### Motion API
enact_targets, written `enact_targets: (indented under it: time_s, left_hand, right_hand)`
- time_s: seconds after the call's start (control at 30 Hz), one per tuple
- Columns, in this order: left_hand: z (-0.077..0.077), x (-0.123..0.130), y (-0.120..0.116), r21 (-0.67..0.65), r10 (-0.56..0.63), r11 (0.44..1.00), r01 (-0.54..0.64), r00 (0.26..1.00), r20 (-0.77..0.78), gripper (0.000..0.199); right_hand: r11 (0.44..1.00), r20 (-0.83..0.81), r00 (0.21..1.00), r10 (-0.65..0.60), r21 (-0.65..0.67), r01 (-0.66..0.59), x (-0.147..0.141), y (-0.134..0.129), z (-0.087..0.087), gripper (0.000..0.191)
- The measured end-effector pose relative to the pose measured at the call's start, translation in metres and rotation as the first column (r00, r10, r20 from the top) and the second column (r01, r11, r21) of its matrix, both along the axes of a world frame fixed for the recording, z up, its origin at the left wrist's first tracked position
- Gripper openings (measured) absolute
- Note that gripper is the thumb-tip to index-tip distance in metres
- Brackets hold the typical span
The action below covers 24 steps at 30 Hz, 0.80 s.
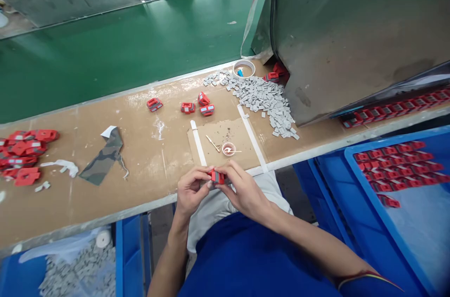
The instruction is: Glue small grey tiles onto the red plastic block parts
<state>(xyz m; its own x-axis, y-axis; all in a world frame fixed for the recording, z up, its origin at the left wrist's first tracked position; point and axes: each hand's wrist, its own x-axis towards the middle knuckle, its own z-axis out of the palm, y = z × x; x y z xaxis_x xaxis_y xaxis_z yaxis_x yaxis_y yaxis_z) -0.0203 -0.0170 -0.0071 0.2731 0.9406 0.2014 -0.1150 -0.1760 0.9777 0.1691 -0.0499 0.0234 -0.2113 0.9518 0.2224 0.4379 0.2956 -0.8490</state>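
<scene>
Head view: one red part (217,176) is held at the front edge of the bench (140,189), just in front of the cardboard sheet (242,138). It is clamped between the fingers of the left hand (188,191) and the right hand (248,191), one at each end. Grey shows on its upper face; finer detail is too small to read.

Step in hand, as judged: close two-handed handling of the single part. Any move on it seems to call for a steady pinch at both ends, with the middle left uncovered.

Surface: bench topped in brown, the sheet edged by two white tape strips. On the sheet, a small cup (225,153) is crossed by a white stick; a pale stick (213,143) lies to its left, dark crumbs beyond. Grey tabs (262,95) are heaped towards the back edge, right of the sheet, beside a tape roll (253,71). Loose red parts (207,110) are set behind the sheet; more are piled at the bench's left end. Camouflage cloth (101,161) is laid between.

Room: green surface (123,53) past the back edge, metal housing (351,30) at right. Red parts are ranked in rows in a blue crate (355,170), lower right.
</scene>
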Motion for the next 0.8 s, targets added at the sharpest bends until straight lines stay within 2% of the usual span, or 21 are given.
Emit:
enact_targets:
  time_s: [0.1, 0.17, 0.23, 0.3, 0.37, 0.4, 0.43, 0.53, 0.6, 0.67, 0.8]
  left_hand:
    - [0.001, 0.001, 0.001, 0.008, -0.018, 1.000, 0.018, 1.000, -0.017, 0.004]
    - [0.000, 0.002, 0.001, 0.012, -0.038, 0.999, 0.038, 0.999, -0.027, 0.005]
    - [-0.003, 0.002, 0.000, 0.017, -0.068, 0.997, 0.069, 0.997, -0.020, 0.015]
    - [-0.006, 0.002, -0.002, 0.023, -0.110, 0.994, 0.110, 0.994, -0.025, 0.032]
    - [-0.008, 0.001, -0.003, 0.035, -0.145, 0.988, 0.148, 0.986, -0.082, 0.044]
    - [-0.008, 0.000, -0.003, 0.045, -0.150, 0.987, 0.156, 0.980, -0.129, 0.045]
    - [-0.007, 0.000, -0.003, 0.061, -0.146, 0.985, 0.159, 0.973, -0.180, 0.045]
    - [-0.004, -0.001, -0.001, 0.133, -0.129, 0.976, 0.173, 0.948, -0.293, 0.041]
    - [-0.002, -0.001, 0.002, 0.185, -0.123, 0.964, 0.189, 0.939, -0.321, 0.043]
    - [-0.001, -0.001, 0.004, 0.217, -0.125, 0.954, 0.205, 0.934, -0.333, 0.048]
    - [0.000, 0.000, 0.007, 0.231, -0.162, 0.939, 0.256, 0.919, -0.360, 0.057]
  right_hand:
    - [0.999, -0.078, 0.997, -0.021, -0.036, 0.018, 0.000, -0.001, -0.004, 0.025]
    - [0.991, -0.230, 0.971, -0.072, -0.128, 0.043, -0.002, -0.004, -0.009, 0.024]
    - [0.963, -0.434, 0.887, -0.156, -0.266, 0.039, -0.006, -0.008, -0.015, 0.024]
    - [0.921, -0.606, 0.759, -0.239, -0.389, -0.021, -0.011, -0.014, -0.020, 0.027]
    - [0.893, -0.691, 0.659, -0.297, -0.446, -0.065, -0.014, -0.019, -0.023, 0.032]
    - [0.890, -0.699, 0.644, -0.311, -0.451, -0.059, -0.014, -0.020, -0.023, 0.035]
    - [0.897, -0.684, 0.660, -0.311, -0.440, -0.033, -0.014, -0.022, -0.023, 0.036]
    - [0.939, -0.518, 0.822, -0.237, -0.340, 0.056, -0.006, -0.022, -0.019, 0.023]
    - [0.958, -0.391, 0.902, -0.180, -0.278, 0.070, 0.000, -0.019, -0.016, 0.014]
    - [0.958, -0.355, 0.922, -0.157, -0.281, 0.055, 0.005, -0.016, -0.014, 0.012]
    - [0.934, -0.382, 0.905, -0.184, -0.355, 0.040, 0.009, -0.009, -0.014, 0.014]
